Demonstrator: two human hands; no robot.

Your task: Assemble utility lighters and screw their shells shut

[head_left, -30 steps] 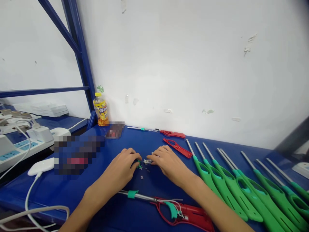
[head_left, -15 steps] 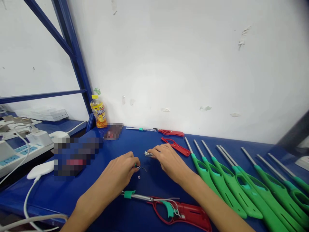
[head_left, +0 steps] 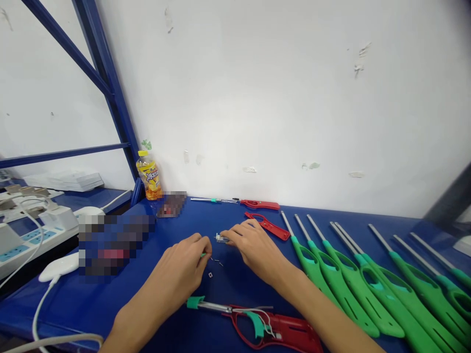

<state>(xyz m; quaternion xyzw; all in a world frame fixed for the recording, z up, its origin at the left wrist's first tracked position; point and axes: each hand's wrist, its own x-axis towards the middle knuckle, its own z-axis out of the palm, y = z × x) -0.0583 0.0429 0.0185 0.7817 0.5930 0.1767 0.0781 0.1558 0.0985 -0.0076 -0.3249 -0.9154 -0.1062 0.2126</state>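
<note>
My left hand point(head_left: 187, 262) is closed in a pinch on a small green part point(head_left: 203, 254), most of it hidden by the fingers. In my right hand point(head_left: 250, 242) is a small clear part with a metal end point(head_left: 221, 238), pointing left. Between and below the hands lie thin metal pins point(head_left: 217, 261) and a tiny white square piece point(head_left: 210, 275) on the blue table point(head_left: 165, 314). Nearer the front edge, an opened red lighter point(head_left: 290, 328) shows a metal tube, white wires and a green trigger.
Several green lighters point(head_left: 349, 289) lie in a row at the right. Red lighter halves point(head_left: 272, 227) lie behind my right hand. A yellow-capped bottle point(head_left: 150, 177) stands at the back left, near blurred items. Power strips point(head_left: 25, 245) and cables point(head_left: 39, 304) are at the left.
My right hand has shifted slightly left with the clear part. The left fingers have turned a little, and less of the held piece shows. The view has tilted up slightly.
</note>
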